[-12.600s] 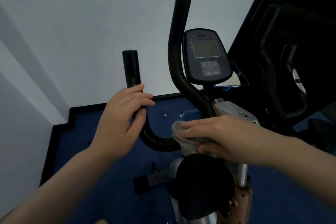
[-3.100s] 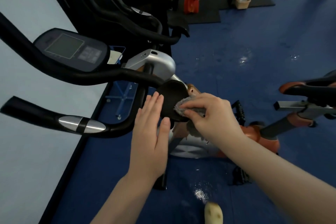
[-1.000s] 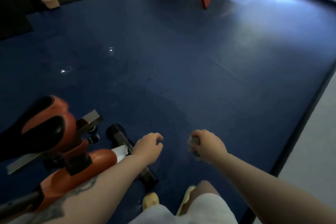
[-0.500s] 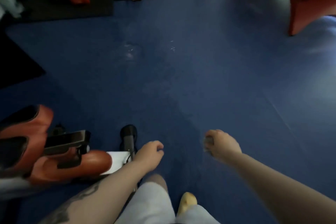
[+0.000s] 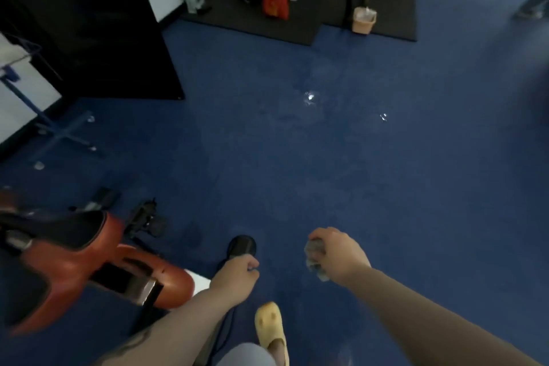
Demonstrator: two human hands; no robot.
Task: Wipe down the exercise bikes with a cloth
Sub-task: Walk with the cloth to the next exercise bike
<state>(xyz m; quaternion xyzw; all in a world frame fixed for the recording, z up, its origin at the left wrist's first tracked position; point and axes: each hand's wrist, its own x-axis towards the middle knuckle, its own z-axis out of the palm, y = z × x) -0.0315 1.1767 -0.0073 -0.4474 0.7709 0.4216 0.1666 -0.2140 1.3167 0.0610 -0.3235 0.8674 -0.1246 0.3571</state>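
Note:
The orange and black exercise bike (image 5: 74, 258) fills the lower left, blurred, with its seat toward me and its black rear foot cap (image 5: 242, 245) poking out on the floor. My left hand (image 5: 236, 278) hangs in a loose fist just below that cap, with nothing visible in it. To the right, my right hand (image 5: 338, 252) is closed around a crumpled grey cloth (image 5: 315, 255), held in the air above the blue floor and away from the bike.
Blue carpet floor (image 5: 326, 157) spreads ahead. A black mat (image 5: 303, 24) at the back carries a red bag (image 5: 276, 3), a beige bin (image 5: 364, 19) and dark equipment frames. A black panel (image 5: 89, 24) stands at left. My yellow slipper (image 5: 270, 327) is below.
My view has swung left and up, bringing the black mat, the red bag and the black panel into sight. Both hands stay low in front of me, the cloth still in my right.

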